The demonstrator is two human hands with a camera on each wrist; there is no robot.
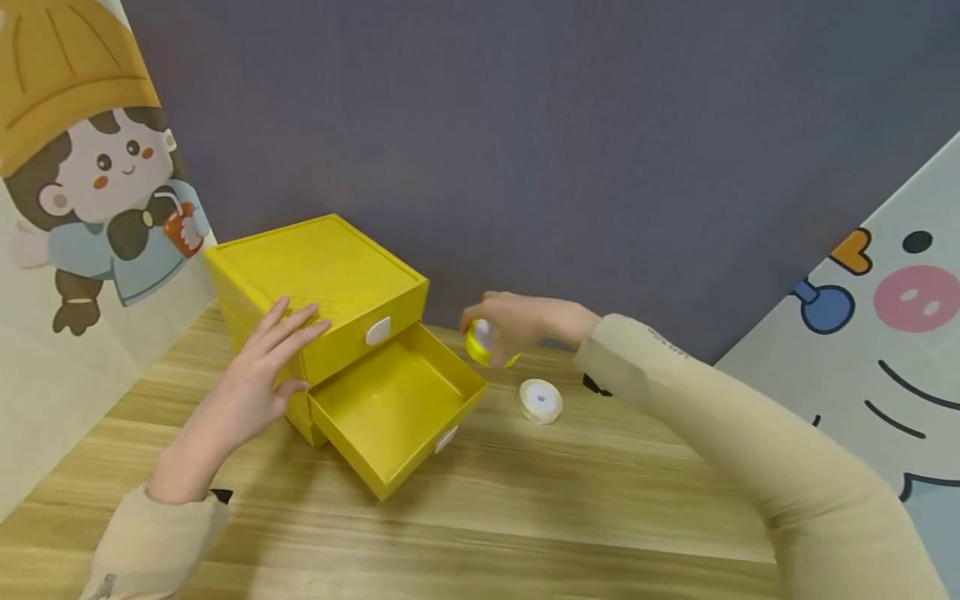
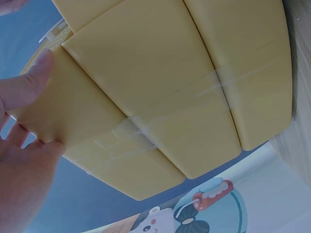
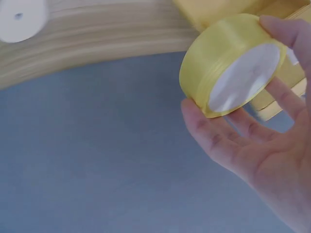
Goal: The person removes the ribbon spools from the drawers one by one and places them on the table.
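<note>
1. Cabinet (image 1: 322,267): left hand (image 1: 251,383) touches its top, fingers straight and apart.
2. Drawer (image 1: 397,400): out, between 2 hands.
3. Yellow roll (image 3: 232,65): beside the drawer, clamped by thumb and curled fingers of right hand (image 1: 517,318), arm stretched in from right.
4. White spool (image 1: 534,406): near the roll, on table (image 1: 615,492).

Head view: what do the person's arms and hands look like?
The left sleeve and right sleeve are beige, the right with tiny dark lettering near its cuff. A black piece shows beside each cuff. The left hand and right hand are ungloved.
</note>
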